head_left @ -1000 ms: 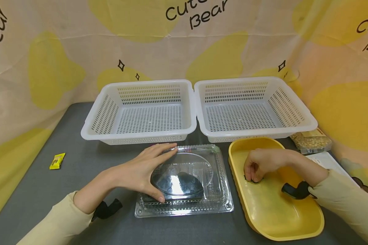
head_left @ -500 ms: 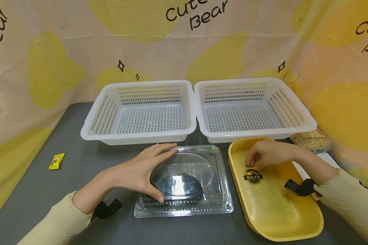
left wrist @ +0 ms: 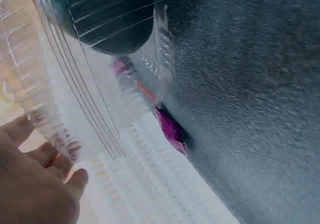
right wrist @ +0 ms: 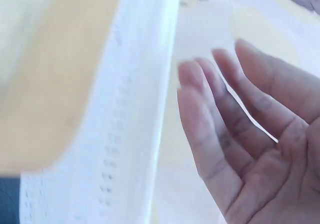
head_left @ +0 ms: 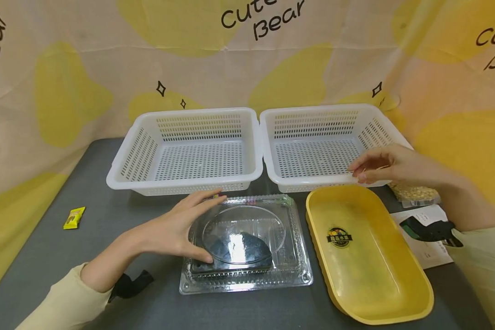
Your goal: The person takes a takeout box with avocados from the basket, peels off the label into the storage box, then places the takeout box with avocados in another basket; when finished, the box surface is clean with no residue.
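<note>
My left hand [head_left: 169, 231] reaches over the left side of a clear plastic lidded container [head_left: 290, 243], thumb and fingers spread. In the left wrist view, its fingers [left wrist: 47, 154] are at the container's ridged edge. A dark rounded shape [left wrist: 110, 21] shows through the plastic; I cannot tell what it is. My right hand [head_left: 400, 167] is raised above the near rim of the right white basket [head_left: 334, 179], fingers loosely bent. Nothing is between them in the right wrist view. Below it sits a yellow tub [head_left: 367, 275] with a round black sticker [head_left: 339, 237] inside.
A second white basket [head_left: 194, 185] stands at the back left. Behind the container lies a purple wrapped item [left wrist: 171, 131], partly hidden. A small yellow packet [head_left: 74, 217] lies far left. At right are a bag of grains [head_left: 414, 195] and a white printed sheet [head_left: 431, 254].
My right hand has lifted out of the yellow tub and moved up and right, uncovering the sticker. My left hand has shifted slightly left over the container.
</note>
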A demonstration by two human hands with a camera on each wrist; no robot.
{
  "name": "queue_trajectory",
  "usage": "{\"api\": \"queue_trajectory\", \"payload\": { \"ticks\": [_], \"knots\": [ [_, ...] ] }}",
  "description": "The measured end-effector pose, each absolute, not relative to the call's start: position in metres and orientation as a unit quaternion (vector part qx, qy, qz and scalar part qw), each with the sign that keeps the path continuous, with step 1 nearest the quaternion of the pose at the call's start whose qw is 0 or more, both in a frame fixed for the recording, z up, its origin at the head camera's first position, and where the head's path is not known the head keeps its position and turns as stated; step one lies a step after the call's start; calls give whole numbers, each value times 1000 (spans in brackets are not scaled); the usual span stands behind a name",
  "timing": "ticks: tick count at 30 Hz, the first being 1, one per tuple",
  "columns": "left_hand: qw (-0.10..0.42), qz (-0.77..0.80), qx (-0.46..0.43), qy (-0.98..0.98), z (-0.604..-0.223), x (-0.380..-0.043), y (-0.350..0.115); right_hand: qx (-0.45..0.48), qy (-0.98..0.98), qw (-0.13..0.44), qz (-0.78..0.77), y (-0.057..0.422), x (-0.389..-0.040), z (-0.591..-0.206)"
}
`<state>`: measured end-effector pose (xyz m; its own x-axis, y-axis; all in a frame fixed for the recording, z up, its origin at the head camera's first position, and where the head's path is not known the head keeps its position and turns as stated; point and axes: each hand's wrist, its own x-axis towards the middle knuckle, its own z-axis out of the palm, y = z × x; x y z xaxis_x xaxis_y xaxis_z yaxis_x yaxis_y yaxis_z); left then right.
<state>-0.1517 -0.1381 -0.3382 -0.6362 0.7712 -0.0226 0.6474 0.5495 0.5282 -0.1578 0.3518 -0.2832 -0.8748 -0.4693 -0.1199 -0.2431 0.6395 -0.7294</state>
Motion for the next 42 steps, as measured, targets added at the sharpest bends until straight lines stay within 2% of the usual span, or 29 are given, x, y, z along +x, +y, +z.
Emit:
{"api": "queue_trajectory", "payload": {
  "ticks": [8,14,19,26,42],
  "knots": [
    [153,284,377,868,-345,-151,-152,-84,919,40,-383,387,-174,-273],
    [168,310,350,868,-348,-151,-158,-26,922,-8,-386,416,-185,-278],
    [180,336,339,860,-351,-150,-161,12,916,-27,-399,431,-192,-284],
    [208,393,310,840,-354,-149,-160,40,911,-6,-411,450,-196,-294],
    [202,390,252,862,-358,-150,-160,43,937,81,-338,467,-198,-311]
  ]
}}
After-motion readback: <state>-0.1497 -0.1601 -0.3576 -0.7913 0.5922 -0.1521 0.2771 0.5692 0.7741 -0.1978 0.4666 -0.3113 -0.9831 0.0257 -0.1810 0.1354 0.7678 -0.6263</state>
